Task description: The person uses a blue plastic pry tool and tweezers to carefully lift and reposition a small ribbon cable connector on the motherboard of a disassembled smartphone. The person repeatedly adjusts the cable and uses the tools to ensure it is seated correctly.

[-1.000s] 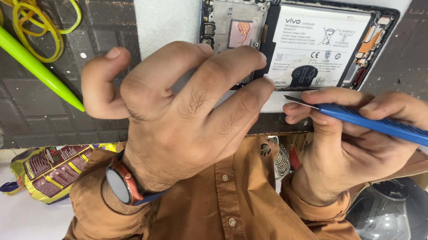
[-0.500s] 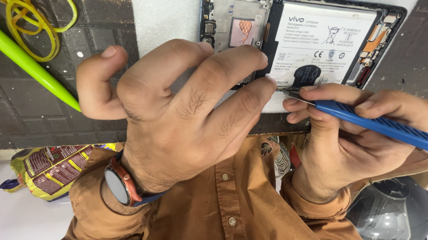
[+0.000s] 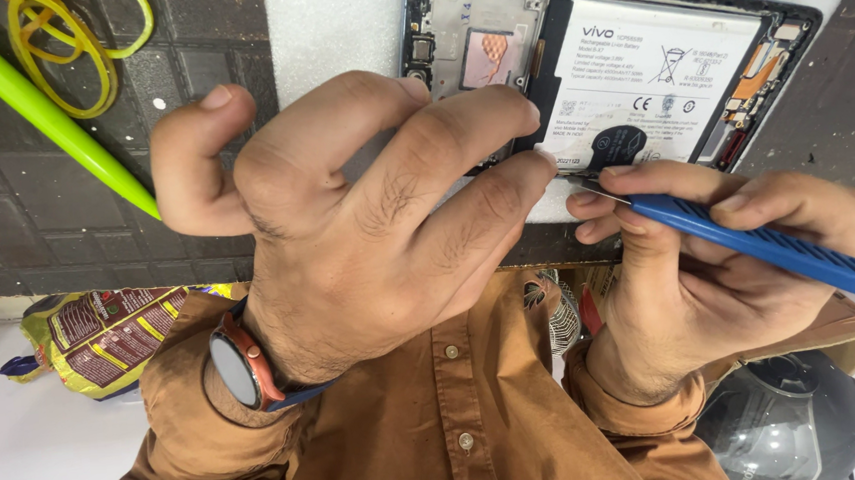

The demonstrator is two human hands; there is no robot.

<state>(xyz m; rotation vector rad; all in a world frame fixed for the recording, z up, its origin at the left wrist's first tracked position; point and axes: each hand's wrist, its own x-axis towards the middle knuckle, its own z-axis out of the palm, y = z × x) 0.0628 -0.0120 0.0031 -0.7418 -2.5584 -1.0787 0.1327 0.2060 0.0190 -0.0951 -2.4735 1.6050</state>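
We see our left hand point(image 3: 348, 246) spread over the near edge of an opened phone point(image 3: 606, 67), its back cover off and its white battery point(image 3: 657, 74) and circuit board point(image 3: 478, 36) showing. The fingers of this hand are curled and loosely parted, not closed around anything; the fingertips point(image 3: 533, 167) press down on the phone's lower edge, touching the frame just beside a black round tab point(image 3: 618, 144) on the battery. The thumb sticks out to the side, clear of everything.

Our right hand point(image 3: 711, 270) has its grip closed on a blue tool point(image 3: 779, 250), pinched like a pen between the thumb and the first fingers. The tool's thin metal tip point(image 3: 594, 188) points at the phone's lower edge, right by the left fingertips and just under the black tab; we cannot tell whether it is actually touching the phone.

The phone lies on a white pad point(image 3: 332, 26), which rests on a dark tabletop point(image 3: 23, 198). Well apart to the left lie a bright green stick point(image 3: 47, 111) and some yellow rubber bands point(image 3: 73, 44). A watch point(image 3: 241, 368) sits on our left wrist, above an orange-brown sleeve point(image 3: 190, 427).
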